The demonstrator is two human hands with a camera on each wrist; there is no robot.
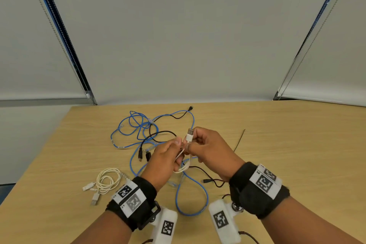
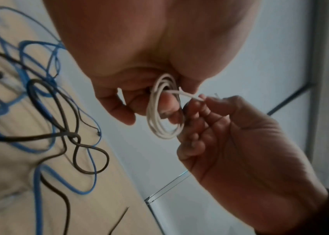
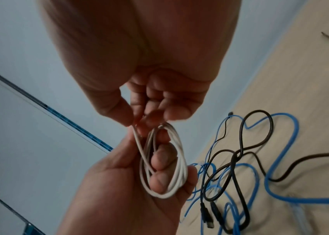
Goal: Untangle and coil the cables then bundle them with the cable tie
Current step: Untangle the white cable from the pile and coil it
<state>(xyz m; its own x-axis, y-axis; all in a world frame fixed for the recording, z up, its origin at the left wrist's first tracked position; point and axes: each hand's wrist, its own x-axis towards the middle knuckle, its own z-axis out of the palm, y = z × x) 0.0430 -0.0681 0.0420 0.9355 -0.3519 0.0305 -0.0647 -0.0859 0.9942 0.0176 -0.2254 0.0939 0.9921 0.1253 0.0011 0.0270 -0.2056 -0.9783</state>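
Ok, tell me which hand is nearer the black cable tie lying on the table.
Right. The right hand is held up just left of the cable tie, pinching the white cable. The left hand is farther left, beyond the right hand.

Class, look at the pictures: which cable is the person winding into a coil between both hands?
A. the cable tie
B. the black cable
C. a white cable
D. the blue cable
C: the left hand holds loops of the white cable, and the right hand pinches its plug end.
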